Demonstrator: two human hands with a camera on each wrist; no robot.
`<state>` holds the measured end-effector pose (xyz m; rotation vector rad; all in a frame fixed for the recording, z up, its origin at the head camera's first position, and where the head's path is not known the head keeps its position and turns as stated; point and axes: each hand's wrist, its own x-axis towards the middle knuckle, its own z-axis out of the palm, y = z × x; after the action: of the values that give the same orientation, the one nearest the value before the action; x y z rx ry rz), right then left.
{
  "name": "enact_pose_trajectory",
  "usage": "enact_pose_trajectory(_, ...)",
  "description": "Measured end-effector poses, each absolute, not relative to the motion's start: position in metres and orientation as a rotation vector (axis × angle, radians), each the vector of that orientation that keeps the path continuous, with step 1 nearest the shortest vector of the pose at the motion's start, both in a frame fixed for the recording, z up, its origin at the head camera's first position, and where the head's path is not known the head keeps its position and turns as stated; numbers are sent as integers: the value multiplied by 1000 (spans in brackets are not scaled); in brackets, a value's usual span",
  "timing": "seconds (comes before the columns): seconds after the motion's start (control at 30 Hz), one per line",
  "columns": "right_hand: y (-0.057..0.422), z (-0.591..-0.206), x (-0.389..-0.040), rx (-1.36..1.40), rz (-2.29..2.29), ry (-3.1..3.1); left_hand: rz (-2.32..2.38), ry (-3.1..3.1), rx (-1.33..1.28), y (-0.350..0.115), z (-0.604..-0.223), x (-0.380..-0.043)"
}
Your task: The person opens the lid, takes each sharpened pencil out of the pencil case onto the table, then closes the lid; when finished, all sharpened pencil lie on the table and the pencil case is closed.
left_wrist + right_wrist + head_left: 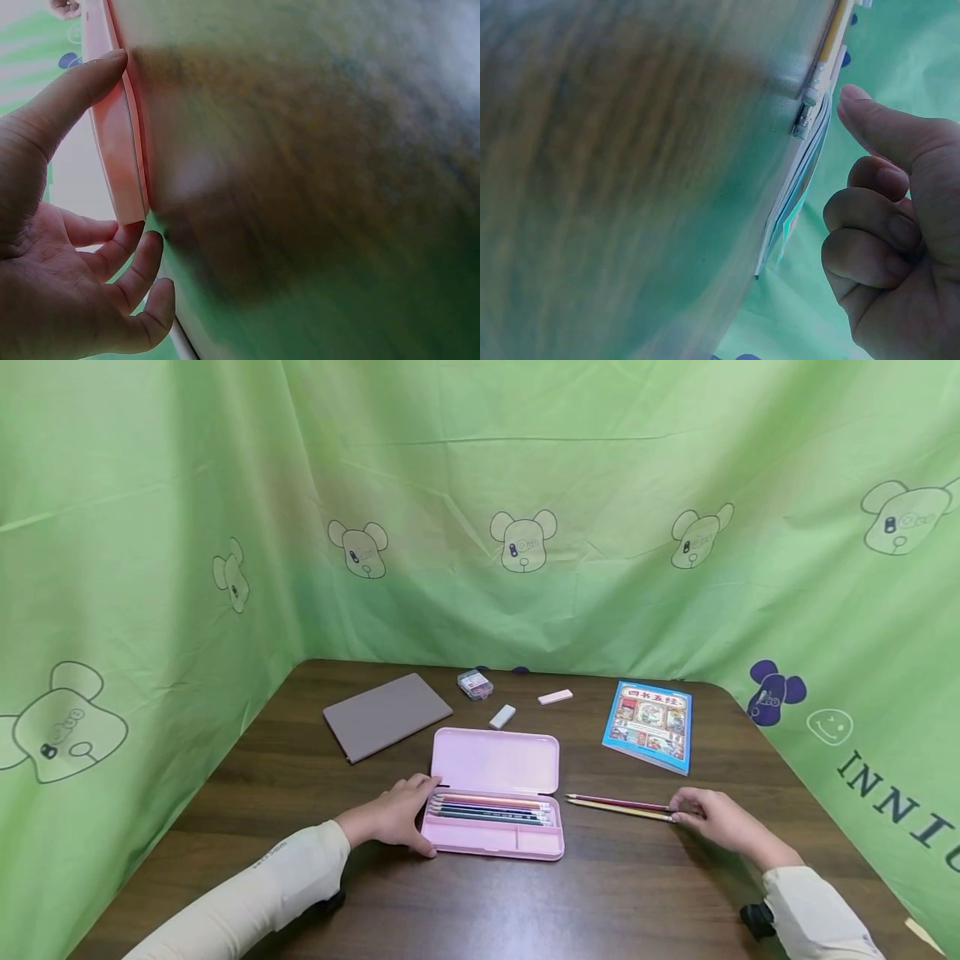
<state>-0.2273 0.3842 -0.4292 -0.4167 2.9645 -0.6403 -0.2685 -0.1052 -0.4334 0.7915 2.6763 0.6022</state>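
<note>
A pink pencil case point(495, 761) lies with its lid raised, a row of several pencils point(491, 807) in its long compartment. My left hand point(397, 814) grips the case's left end, thumb at the front edge and fingers round the corner; the left wrist view shows the thumb point(97, 75) against its side. Right of the case, a red pencil point(622, 802) and a yellow pencil point(618, 809) lie on the table, tips toward it. My right hand point(716, 822) is at their eraser ends. In the right wrist view its thumb point(885, 127) extends beside the erasers, other fingers curled, holding nothing.
Behind the case are a white eraser point(502, 717), a pinkish eraser-like block point(555, 697) and a small clear box point(475, 684). A grey notebook point(387, 717) lies back left, a blue-bordered book point(648, 727) back right. A green curtain point(480, 610) borders the wooden table point(495, 910).
</note>
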Motion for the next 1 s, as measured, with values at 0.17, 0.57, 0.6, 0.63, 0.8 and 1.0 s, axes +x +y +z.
enact_pose_trajectory(0.17, 383, -430, -229, -416, -641, 2963, 607, 2675, 785, -105, -434, -269)
enact_pose_trajectory(0.57, 367, -426, -238, -485, -641, 2954, 593, 2656, 760, -105, -434, -271)
enact_pose_trajectory(0.6, 366, -426, -239, -498, -639, 2950, 592, 2656, 761, -105, -434, -271)
enact_pose_trajectory(0.63, 364, -426, -240, -495, -638, 2944, 591, 2655, 760, -105, -435, -271)
enact_pose_trajectory(0.8, 355, -427, -245, -547, -671, 2909, 591, 2654, 760, -105, -434, -270)
enact_pose_trajectory(1.0, 341, -428, -251, -620, -702, 2876, 593, 2652, 759, -105, -432, -269)
